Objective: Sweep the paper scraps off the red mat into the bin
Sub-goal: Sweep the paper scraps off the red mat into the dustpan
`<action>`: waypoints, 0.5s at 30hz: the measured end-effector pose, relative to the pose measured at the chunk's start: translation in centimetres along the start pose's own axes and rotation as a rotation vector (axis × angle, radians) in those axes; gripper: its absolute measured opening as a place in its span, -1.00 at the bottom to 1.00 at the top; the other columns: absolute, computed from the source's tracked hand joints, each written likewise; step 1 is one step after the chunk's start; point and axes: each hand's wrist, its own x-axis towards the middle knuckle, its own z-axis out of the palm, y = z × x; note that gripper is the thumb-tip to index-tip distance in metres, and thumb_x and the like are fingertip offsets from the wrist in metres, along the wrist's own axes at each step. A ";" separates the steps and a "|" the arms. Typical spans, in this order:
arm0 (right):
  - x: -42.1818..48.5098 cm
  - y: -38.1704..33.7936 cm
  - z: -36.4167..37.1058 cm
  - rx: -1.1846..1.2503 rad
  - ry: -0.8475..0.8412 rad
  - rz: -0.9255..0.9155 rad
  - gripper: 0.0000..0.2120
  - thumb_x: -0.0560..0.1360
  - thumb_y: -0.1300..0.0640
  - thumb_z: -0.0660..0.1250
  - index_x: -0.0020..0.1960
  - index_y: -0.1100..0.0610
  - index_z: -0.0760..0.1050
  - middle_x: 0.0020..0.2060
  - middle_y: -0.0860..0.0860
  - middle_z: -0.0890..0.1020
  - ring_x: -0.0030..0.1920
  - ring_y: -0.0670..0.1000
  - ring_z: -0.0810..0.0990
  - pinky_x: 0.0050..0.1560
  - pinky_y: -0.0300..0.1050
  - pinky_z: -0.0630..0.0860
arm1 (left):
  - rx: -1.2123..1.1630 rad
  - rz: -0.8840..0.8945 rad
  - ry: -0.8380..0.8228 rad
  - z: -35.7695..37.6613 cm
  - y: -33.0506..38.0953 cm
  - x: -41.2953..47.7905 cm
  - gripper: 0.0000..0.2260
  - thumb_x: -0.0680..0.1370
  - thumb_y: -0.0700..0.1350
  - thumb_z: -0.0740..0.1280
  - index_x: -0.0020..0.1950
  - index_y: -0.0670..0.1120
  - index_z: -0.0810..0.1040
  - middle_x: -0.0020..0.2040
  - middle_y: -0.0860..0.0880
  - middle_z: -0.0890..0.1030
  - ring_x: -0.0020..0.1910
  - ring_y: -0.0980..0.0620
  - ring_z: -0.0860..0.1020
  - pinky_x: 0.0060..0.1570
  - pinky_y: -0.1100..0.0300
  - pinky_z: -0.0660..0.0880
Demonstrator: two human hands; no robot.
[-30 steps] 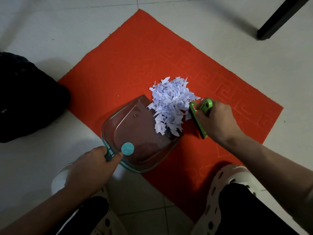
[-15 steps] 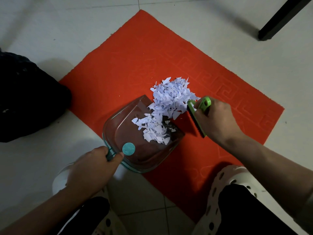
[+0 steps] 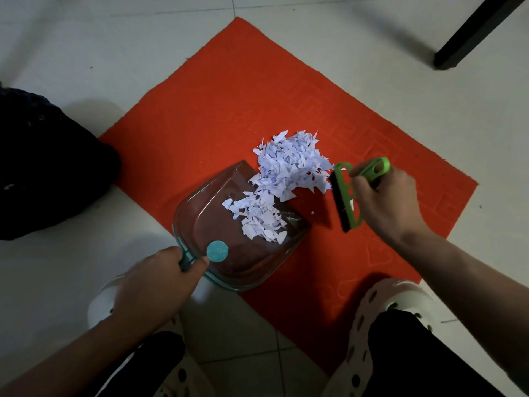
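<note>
The paper scraps (image 3: pixel 289 167) are lying heaped on the red mat (image 3: pixel 223 104), part of them spilling into the clear dustpan (image 3: pixel 229 239) whose lip is resting on the mat. My left hand (image 3: pixel 154 285) is gripping the dustpan's teal handle. My right hand (image 3: pixel 386 202) is clasping the green brush (image 3: pixel 347 193), bristles just beside the heap. A black bag (image 3: pixel 43 167) is sitting on the floor (image 3: pixel 86 38), well apart to the left.

Dustpan handle (image 3: pixel 184 260) hidden inside left hand (image 3: pixel 154 287)
</note>
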 end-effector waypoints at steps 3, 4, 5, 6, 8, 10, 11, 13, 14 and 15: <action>0.6 1.4 0.2 -0.088 0.015 0.012 -0.85 0.54 0.14 0.25 -0.09 0.19 0.54 -0.21 0.11 0.61 -0.25 0.09 0.57 -0.18 0.08 0.55 | 0.002 -0.005 0.004 -0.1 0.2 -0.1 -0.62 0.56 0.22 0.22 -0.27 -0.05 0.45 -0.36 -0.04 0.51 -0.39 0.06 0.49 -0.40 0.23 0.30; 0.7 1.7 0.4 -0.111 0.003 0.012 -0.86 0.55 0.13 0.26 -0.08 0.18 0.54 -0.19 0.14 0.61 -0.22 0.14 0.58 -0.16 0.12 0.55 | 0.002 -0.006 0.002 -0.1 0.3 -0.1 -0.62 0.56 0.22 0.21 -0.27 -0.05 0.45 -0.36 -0.04 0.51 -0.39 0.06 0.48 -0.40 0.23 0.30; 0.7 1.8 0.7 -0.120 -0.014 0.004 -0.87 0.55 0.13 0.27 -0.07 0.17 0.53 -0.19 0.14 0.61 -0.21 0.17 0.59 -0.15 0.14 0.55 | 0.004 -0.007 -0.001 -0.1 0.3 -0.1 -0.62 0.56 0.22 0.21 -0.27 -0.05 0.45 -0.36 -0.04 0.51 -0.39 0.06 0.48 -0.40 0.22 0.30; 0.6 1.8 1.1 -0.115 -0.038 -0.014 -0.89 0.55 0.13 0.29 -0.07 0.15 0.54 -0.19 0.12 0.61 -0.21 0.17 0.59 -0.15 0.12 0.55 | 0.005 -0.005 -0.004 0.0 0.2 0.0 -0.62 0.56 0.22 0.21 -0.27 -0.05 0.45 -0.37 -0.04 0.50 -0.39 0.06 0.48 -0.39 0.22 0.32; 0.1 1.3 1.8 -0.100 -0.097 -0.073 -0.93 0.54 0.15 0.32 -0.06 0.12 0.56 -0.21 0.06 0.62 -0.23 0.11 0.59 -0.18 0.00 0.53 | 0.006 -0.005 -0.015 0.0 0.3 0.0 -0.62 0.56 0.22 0.22 -0.26 -0.05 0.45 -0.37 -0.04 0.49 -0.39 0.06 0.48 -0.38 0.22 0.33; -0.5 0.4 2.1 -0.086 -0.150 -0.123 -0.92 0.53 0.18 0.32 -0.04 0.11 0.59 -0.25 0.02 0.61 -0.27 0.04 0.56 -0.26 -0.23 0.43 | 0.003 -0.012 -0.022 0.1 0.4 0.1 -0.63 0.56 0.22 0.22 -0.26 -0.05 0.45 -0.37 -0.04 0.50 -0.39 0.06 0.47 -0.38 0.22 0.34; -0.7 0.0 2.0 -0.068 -0.165 -0.131 -0.91 0.52 0.20 0.31 -0.04 0.12 0.60 -0.27 0.01 0.60 -0.29 0.02 0.54 -0.29 -0.29 0.38 | 0.000 -0.013 -0.023 0.0 0.5 0.1 -0.63 0.56 0.22 0.22 -0.26 -0.05 0.45 -0.37 -0.04 0.50 -0.39 0.06 0.48 -0.37 0.22 0.34; -0.8 -0.6 1.6 -0.014 -0.160 -0.120 -0.89 0.51 0.21 0.29 -0.05 0.16 0.60 -0.28 0.02 0.60 -0.31 0.01 0.52 -0.29 -0.23 0.38 | -0.006 -0.011 -0.022 -0.2 0.7 0.1 -0.63 0.56 0.21 0.22 -0.25 -0.04 0.45 -0.37 -0.03 0.50 -0.39 0.06 0.48 -0.38 0.22 0.34; -0.8 -0.7 1.3 0.006 -0.141 -0.108 -0.88 0.51 0.18 0.28 -0.05 0.16 0.59 -0.28 0.02 0.60 -0.30 0.00 0.53 -0.27 -0.18 0.41 | -0.011 -0.012 -0.024 -0.2 0.9 0.1 -0.63 0.56 0.21 0.22 -0.25 -0.04 0.44 -0.37 -0.03 0.50 -0.40 0.07 0.47 -0.38 0.22 0.33; -0.6 -0.7 0.9 0.018 -0.111 -0.093 -0.87 0.51 0.16 0.27 -0.06 0.16 0.58 -0.27 0.02 0.61 -0.29 0.01 0.54 -0.25 -0.14 0.44 | -0.014 -0.013 -0.024 -0.4 1.0 0.1 -0.63 0.57 0.21 0.22 -0.25 -0.05 0.44 -0.37 -0.03 0.49 -0.40 0.07 0.46 -0.39 0.22 0.32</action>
